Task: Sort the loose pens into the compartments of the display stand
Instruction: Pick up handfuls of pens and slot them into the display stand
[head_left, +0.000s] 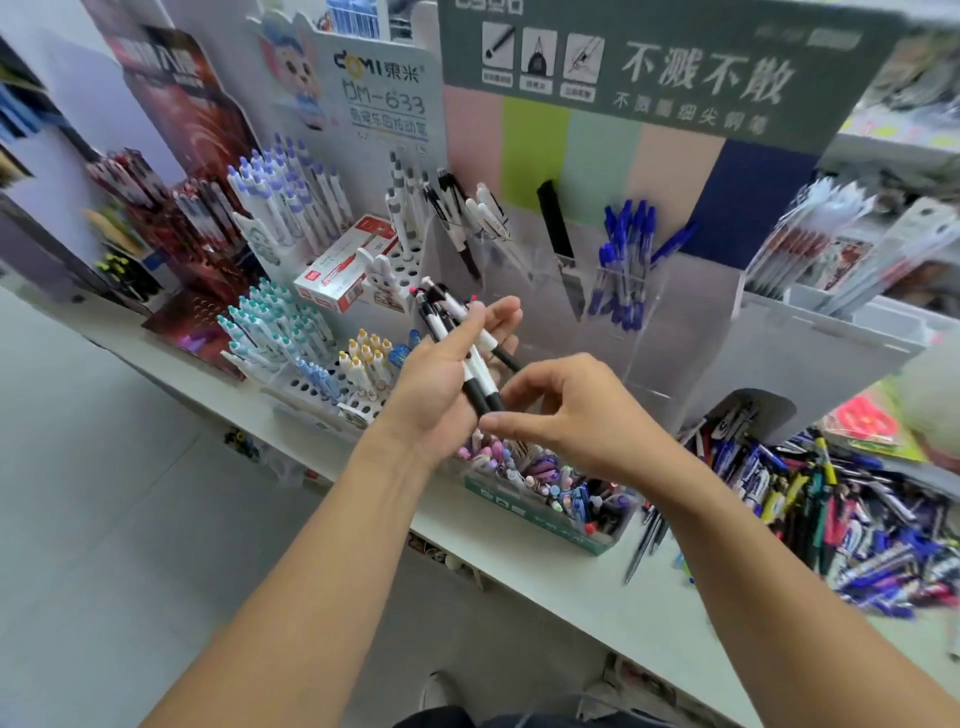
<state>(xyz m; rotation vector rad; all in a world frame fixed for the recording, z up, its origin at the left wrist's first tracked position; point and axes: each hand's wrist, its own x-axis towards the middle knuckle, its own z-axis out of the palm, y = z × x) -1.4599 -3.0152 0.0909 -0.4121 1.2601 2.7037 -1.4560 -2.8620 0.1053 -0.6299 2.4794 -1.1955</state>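
My left hand (441, 374) holds a small bundle of black-and-white pens (457, 332), fingers wrapped round them, tips pointing down toward my right hand. My right hand (566, 410) is just below and to the right; its thumb and forefinger pinch the black grip ends of the bundle. Behind the hands stands the clear display stand (623, 312). One compartment has blue-capped pens (623, 260), another a single black pen (556, 223), and the left one black-and-white pens (457, 218). A heap of loose pens (841, 499) lies on the counter at right.
A green box of pastel pens (545, 493) sits under my hands at the counter's front. At left a white peg stand (311, 322) has teal, purple and yellow pens, with a red-and-white pen box (343, 265) on it. The counter edge (519, 566) runs diagonally.
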